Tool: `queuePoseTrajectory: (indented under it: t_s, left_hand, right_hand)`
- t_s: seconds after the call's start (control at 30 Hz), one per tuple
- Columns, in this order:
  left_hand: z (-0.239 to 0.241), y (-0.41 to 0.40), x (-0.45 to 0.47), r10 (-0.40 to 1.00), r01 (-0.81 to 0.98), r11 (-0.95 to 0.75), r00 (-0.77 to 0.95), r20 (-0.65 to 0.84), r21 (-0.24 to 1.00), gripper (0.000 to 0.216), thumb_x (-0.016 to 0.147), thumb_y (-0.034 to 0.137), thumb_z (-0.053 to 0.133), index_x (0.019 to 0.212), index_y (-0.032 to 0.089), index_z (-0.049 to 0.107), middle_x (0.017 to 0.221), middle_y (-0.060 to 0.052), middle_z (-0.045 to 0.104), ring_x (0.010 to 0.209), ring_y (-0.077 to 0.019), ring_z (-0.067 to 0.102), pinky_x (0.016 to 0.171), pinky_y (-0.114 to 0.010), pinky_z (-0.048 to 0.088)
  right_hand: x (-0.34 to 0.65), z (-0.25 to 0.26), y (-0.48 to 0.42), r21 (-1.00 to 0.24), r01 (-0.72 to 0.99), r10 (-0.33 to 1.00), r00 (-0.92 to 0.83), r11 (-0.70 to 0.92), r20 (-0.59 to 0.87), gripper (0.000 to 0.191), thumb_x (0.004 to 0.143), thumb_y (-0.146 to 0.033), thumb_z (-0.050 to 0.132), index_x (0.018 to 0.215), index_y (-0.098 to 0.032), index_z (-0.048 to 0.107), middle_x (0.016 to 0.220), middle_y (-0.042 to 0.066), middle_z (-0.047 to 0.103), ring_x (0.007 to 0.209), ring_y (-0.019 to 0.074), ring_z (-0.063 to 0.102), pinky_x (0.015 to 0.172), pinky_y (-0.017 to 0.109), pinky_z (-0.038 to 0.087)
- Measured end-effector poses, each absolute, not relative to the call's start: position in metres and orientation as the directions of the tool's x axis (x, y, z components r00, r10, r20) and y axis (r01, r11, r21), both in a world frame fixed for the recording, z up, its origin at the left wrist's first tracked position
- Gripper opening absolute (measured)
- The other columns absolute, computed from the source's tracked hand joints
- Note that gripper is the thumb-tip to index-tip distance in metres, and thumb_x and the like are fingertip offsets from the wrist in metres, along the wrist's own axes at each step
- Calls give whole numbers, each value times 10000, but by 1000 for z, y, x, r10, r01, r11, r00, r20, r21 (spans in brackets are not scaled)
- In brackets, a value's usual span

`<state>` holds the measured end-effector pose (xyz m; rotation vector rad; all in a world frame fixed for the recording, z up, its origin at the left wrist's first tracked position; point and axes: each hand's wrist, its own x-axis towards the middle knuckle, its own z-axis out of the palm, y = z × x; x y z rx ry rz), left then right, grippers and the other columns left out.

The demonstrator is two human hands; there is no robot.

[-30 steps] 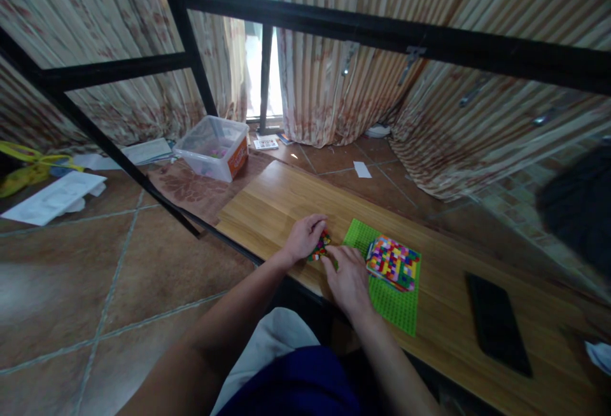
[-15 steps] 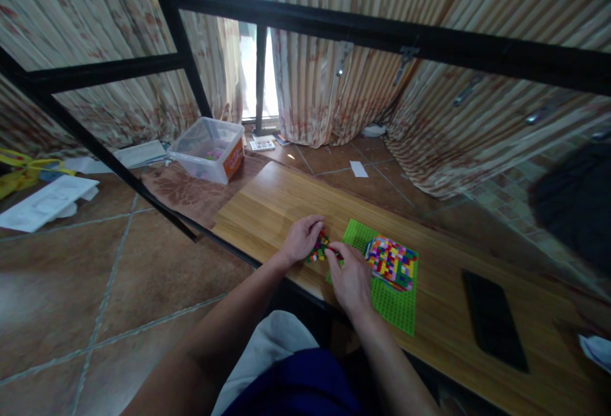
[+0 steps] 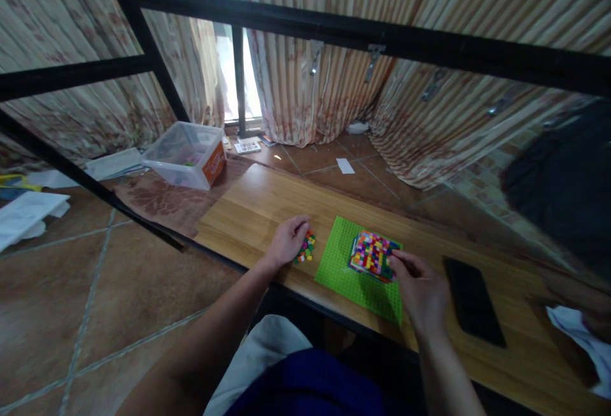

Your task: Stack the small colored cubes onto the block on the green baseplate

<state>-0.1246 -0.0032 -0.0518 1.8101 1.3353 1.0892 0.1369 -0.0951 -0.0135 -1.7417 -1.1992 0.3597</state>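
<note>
My right hand [image 3: 422, 285] is at the right edge of a stack of small multicoloured building bricks [image 3: 372, 252]. Its thumb and fingers are pinched together, and whatever lies between the tips is too small and hidden to make out. The brick stack sits on a green studded baseplate [image 3: 334, 260]. Resting on the wooden board, my left hand [image 3: 287, 240] lies just left of a small pile of loose bricks [image 3: 307, 249]. Its fingers are loosely curved, a little apart from the thumb, and partly cover the pile.
To the right of the baseplate lies a dark flat phone-like slab [image 3: 473, 299] on the wooden table [image 3: 267, 193]. Crumpled white paper [image 3: 580, 339] is at the far right. A clear plastic bin [image 3: 184, 155] stands on the floor behind left. A black metal frame [image 3: 286, 25] crosses above.
My right hand has moved right, from the loose pile across the baseplate to the right edge of the brick stack. My left hand stays beside the pile. The view has shifted slightly right.
</note>
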Motion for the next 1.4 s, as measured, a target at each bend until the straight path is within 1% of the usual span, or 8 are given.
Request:
queuePoseTrajectory:
  t_s: [0.13,0.23,0.37,0.53,0.73,0.9,1.17,1.4]
  left_hand:
    - [-54,-2,-126,954,420,-300,147,262,856,299,924,312,467,1102,168,659,987,-63,718,918,-170,671,859,-281,525]
    - [-55,-2,-126,955,415,-297,153,256,860,296,923,320,470,1095,169,659,987,-62,716,917,-170,671,861,-286,525]
    - [-54,-1,-126,955,421,-296,155,253,858,279,918,308,474,1076,178,664,994,-56,715,932,-166,667,879,-285,518]
    - [-55,0,-125,956,406,-292,148,254,866,265,913,297,479,1067,192,668,991,-51,717,936,-165,667,868,-279,525]
    - [-57,-1,-125,959,405,-282,140,246,870,291,915,306,475,1108,180,654,986,-56,719,918,-166,675,853,-276,533]
    - [-56,-1,-125,958,413,-284,148,244,865,297,922,301,464,1118,180,651,988,-55,722,905,-164,676,844,-276,537]
    - [-55,-2,-124,958,433,-287,133,255,855,288,916,281,475,1115,190,662,987,-50,724,925,-167,673,884,-288,526]
    - [-54,-2,-124,957,440,-292,137,258,849,282,910,261,477,1102,182,668,1034,-58,716,961,-172,665,904,-293,517]
  right_hand:
    - [136,-7,-89,-755,655,856,408,-33,317,332,798,-443,561,893,-175,732,910,96,727,825,229,664,772,364,500]
    - [134,-4,-82,-676,737,869,342,-11,358,351,830,-451,513,885,-181,730,905,94,724,809,221,653,765,355,485]
    - [131,-3,-75,-573,818,875,314,-53,368,391,862,-483,462,876,-195,726,880,82,715,774,210,631,735,339,448]
    - [130,-9,-73,-503,860,878,299,-79,373,440,881,-509,413,891,-197,724,902,88,717,788,219,625,724,339,425]
    - [132,-11,-76,-470,879,878,284,-78,385,438,882,-497,424,906,-185,729,920,94,723,821,233,633,758,348,429]
    - [132,-10,-76,-442,895,884,253,-60,394,469,890,-507,394,911,-180,730,908,107,719,812,231,627,747,349,421]
    - [133,-18,-72,-492,863,871,327,-116,368,516,870,-579,407,965,-177,714,885,108,731,770,244,637,702,345,414]
    - [137,-16,-80,-561,818,861,371,-126,347,435,862,-517,462,978,-180,711,913,102,732,789,239,657,731,342,443]
